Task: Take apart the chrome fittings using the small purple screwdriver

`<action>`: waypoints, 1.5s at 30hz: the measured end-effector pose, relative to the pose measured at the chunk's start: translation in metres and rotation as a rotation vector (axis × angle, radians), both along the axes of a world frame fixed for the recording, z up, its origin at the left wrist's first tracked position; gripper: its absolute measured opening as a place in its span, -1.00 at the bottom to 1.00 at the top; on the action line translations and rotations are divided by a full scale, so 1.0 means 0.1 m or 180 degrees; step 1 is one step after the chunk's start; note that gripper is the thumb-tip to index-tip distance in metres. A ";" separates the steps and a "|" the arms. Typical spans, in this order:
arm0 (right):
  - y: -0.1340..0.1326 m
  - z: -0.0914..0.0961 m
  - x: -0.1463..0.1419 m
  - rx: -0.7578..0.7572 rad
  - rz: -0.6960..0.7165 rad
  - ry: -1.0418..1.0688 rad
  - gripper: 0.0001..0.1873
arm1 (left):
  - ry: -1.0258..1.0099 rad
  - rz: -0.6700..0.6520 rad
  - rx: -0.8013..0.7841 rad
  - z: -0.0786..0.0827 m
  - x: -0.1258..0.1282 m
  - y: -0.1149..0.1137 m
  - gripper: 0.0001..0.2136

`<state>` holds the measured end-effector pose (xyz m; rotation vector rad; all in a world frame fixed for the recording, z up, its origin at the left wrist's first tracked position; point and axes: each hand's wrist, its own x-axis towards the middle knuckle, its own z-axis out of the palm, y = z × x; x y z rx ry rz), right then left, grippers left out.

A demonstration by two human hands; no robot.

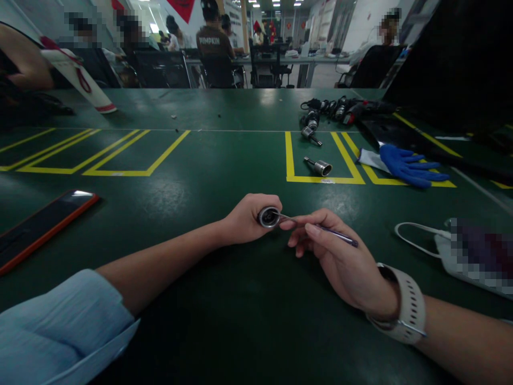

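Near the middle of the view, my left hand (245,218) is wrapped round a metal cylinder (263,218) whose open, hollow end faces me. My right hand (324,238) pinches a slim screwdriver-like tool (339,235) with a dark handle and a thin metal shaft. The shaft's tip is at the mouth of the cylinder; how deep it reaches is hard to make out. Beyond my hands, a similar metal cylinder with a stem (321,168) lies on its side inside a yellow-taped box. Another such piece (309,133) lies behind it.
An orange-cased phone (48,227) lies at left. To the right are a blue glove (409,164) and a white-corded device (444,248). Dark cables and tools (336,109) lie at the back right of the green table (224,155). Several people sit beyond it.
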<state>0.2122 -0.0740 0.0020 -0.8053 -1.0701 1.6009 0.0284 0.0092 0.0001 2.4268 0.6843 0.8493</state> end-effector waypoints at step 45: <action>-0.04 -0.05 0.02 0.0422 -0.0275 -0.0768 -0.88 | 0.0588 0.0183 0.0724 -0.03 0.01 0.01 -0.79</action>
